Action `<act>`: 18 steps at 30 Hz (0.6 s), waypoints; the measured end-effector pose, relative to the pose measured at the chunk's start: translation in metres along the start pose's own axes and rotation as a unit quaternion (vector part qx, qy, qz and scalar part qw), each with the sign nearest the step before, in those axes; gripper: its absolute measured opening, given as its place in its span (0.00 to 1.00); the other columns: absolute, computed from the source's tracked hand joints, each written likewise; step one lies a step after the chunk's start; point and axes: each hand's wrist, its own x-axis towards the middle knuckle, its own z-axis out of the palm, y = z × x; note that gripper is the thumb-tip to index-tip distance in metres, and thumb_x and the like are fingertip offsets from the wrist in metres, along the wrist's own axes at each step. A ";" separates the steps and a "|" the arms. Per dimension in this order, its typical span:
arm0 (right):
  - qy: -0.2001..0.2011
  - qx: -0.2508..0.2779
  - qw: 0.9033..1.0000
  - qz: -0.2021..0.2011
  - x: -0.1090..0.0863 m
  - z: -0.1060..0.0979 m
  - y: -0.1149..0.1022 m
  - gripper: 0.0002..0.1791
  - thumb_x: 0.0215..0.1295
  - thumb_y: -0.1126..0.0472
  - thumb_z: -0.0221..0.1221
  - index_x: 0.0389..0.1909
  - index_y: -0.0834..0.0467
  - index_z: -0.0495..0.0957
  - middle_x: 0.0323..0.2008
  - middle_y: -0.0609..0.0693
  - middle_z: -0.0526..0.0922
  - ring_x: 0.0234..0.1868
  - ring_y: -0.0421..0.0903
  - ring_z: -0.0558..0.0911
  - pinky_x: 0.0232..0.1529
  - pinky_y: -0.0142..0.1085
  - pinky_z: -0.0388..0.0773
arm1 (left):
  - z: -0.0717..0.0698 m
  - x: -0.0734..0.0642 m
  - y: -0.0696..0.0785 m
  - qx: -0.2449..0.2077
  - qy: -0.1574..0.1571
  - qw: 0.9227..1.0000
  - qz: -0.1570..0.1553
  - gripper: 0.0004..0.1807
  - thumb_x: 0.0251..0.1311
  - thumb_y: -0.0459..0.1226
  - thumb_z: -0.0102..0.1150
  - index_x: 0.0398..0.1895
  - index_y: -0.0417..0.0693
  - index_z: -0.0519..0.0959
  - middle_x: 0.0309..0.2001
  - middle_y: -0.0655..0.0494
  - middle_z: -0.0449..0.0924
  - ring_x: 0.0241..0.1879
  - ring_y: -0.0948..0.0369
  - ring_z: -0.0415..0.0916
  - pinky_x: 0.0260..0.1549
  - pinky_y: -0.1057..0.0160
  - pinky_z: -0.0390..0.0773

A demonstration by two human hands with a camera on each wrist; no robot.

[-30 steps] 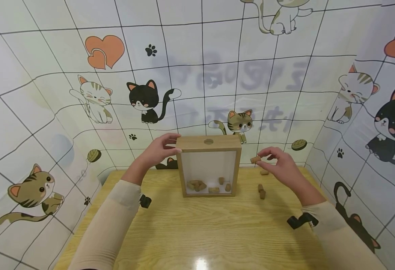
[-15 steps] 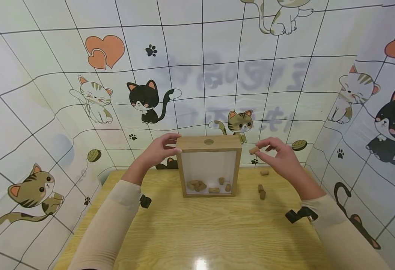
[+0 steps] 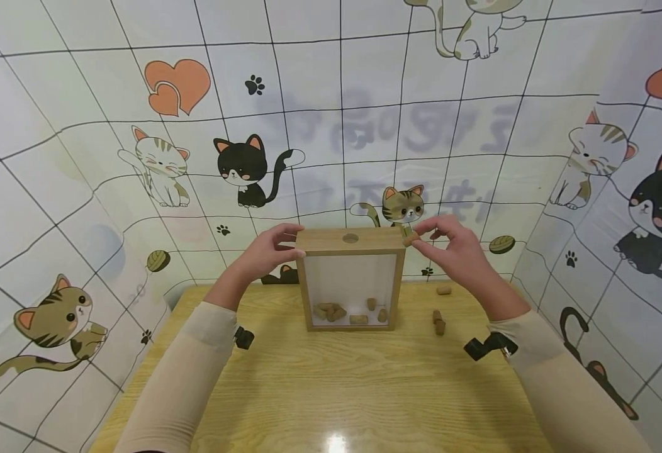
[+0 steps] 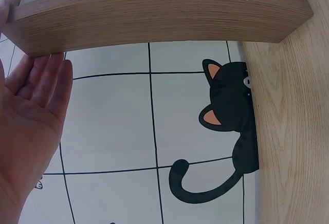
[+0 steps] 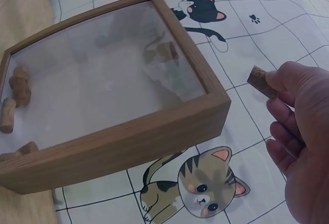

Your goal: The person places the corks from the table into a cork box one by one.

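A shallow wooden box [image 3: 348,246] with a clear front and a round hole [image 3: 350,238] in its top stands upright on the table. My left hand [image 3: 265,251] holds its upper left corner, thumb at the front edge and fingers [image 4: 57,88] behind. Between thumb and fingertips my right hand [image 3: 455,251] pinches a cork [image 5: 263,82], tilted, just off the upper right corner of the box. Inside, several corks [image 3: 330,311] lie along the bottom, some heaped at the left.
To the right of the box, a single cork [image 3: 443,290] lies near the back of the wood-grain table [image 3: 331,384]. Closer in are two more corks [image 3: 438,322], touching. A white wall covering [image 3: 331,138] with cartoon cats rises behind the table and on both sides.
My right hand has moved left and up with the cork, from over the table to beside the box's top right corner. The left hand and the box stay put.
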 end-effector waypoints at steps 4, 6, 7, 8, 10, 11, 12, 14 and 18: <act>-0.005 0.006 1.000 -0.016 0.012 0.004 -0.006 0.10 0.75 0.66 0.71 0.53 0.57 0.87 0.56 0.52 0.86 0.56 0.45 0.78 0.55 0.36 0.74 | 0.001 0.000 0.000 -0.001 0.000 1.000 -0.001 0.38 0.73 0.50 0.75 0.81 0.56 0.71 0.76 0.49 0.72 0.75 0.43 0.73 0.67 0.38 0.80; -0.010 0.006 1.000 -0.019 0.018 0.006 -0.008 0.10 0.75 0.66 0.71 0.53 0.58 0.86 0.56 0.53 0.85 0.57 0.45 0.78 0.55 0.37 0.74 | 0.001 -0.001 0.001 0.000 0.000 1.000 -0.002 0.38 0.73 0.50 0.75 0.81 0.56 0.71 0.76 0.49 0.72 0.76 0.43 0.73 0.67 0.38 0.80; -0.014 0.007 1.000 -0.018 0.021 0.007 -0.009 0.10 0.75 0.66 0.71 0.54 0.58 0.86 0.56 0.53 0.85 0.57 0.46 0.77 0.55 0.38 0.74 | 0.001 -0.001 0.001 0.001 0.000 1.000 -0.002 0.38 0.73 0.50 0.75 0.82 0.56 0.71 0.76 0.49 0.72 0.76 0.43 0.72 0.67 0.38 0.80; -0.016 0.006 1.000 -0.019 0.024 0.008 -0.010 0.10 0.75 0.66 0.71 0.54 0.58 0.86 0.56 0.53 0.85 0.57 0.47 0.78 0.55 0.39 0.74 | 0.000 -0.001 0.001 0.001 -0.001 1.000 -0.003 0.38 0.73 0.50 0.75 0.82 0.56 0.71 0.76 0.48 0.72 0.76 0.43 0.72 0.67 0.38 0.80; -0.022 0.006 1.000 -0.021 0.029 0.011 -0.013 0.10 0.75 0.65 0.71 0.54 0.58 0.86 0.56 0.53 0.85 0.56 0.49 0.78 0.56 0.42 0.75 | 0.000 -0.001 0.001 0.001 0.000 1.000 -0.003 0.38 0.73 0.50 0.75 0.82 0.56 0.71 0.77 0.48 0.72 0.76 0.43 0.72 0.67 0.38 0.79; -0.024 0.006 0.999 -0.023 0.032 0.012 -0.013 0.10 0.75 0.65 0.72 0.54 0.59 0.86 0.55 0.54 0.86 0.56 0.51 0.79 0.56 0.44 0.75 | 0.000 -0.002 0.001 0.001 0.000 1.000 -0.003 0.38 0.73 0.49 0.75 0.82 0.56 0.71 0.77 0.48 0.72 0.76 0.43 0.73 0.67 0.38 0.80; -0.025 0.005 0.999 -0.024 0.034 0.014 -0.014 0.10 0.75 0.65 0.72 0.54 0.59 0.87 0.55 0.54 0.86 0.56 0.52 0.80 0.56 0.45 0.76 | 0.000 -0.002 0.001 0.001 0.001 1.000 -0.002 0.38 0.73 0.49 0.75 0.82 0.56 0.71 0.77 0.49 0.72 0.75 0.43 0.73 0.67 0.38 0.80; -0.029 0.006 0.999 -0.024 0.038 0.017 -0.015 0.10 0.75 0.65 0.72 0.54 0.59 0.87 0.54 0.53 0.86 0.55 0.53 0.80 0.56 0.48 0.76 | 0.000 -0.001 0.001 0.001 0.002 1.000 0.000 0.38 0.73 0.49 0.75 0.82 0.55 0.71 0.77 0.49 0.72 0.75 0.43 0.73 0.67 0.38 0.80; -0.046 0.015 0.999 -0.022 0.046 0.022 -0.018 0.11 0.76 0.64 0.71 0.55 0.59 0.87 0.54 0.53 0.86 0.57 0.57 0.81 0.57 0.54 0.78 | 0.000 -0.002 0.002 0.001 0.002 1.000 0.002 0.38 0.73 0.48 0.75 0.82 0.55 0.71 0.77 0.49 0.72 0.76 0.43 0.72 0.67 0.38 0.80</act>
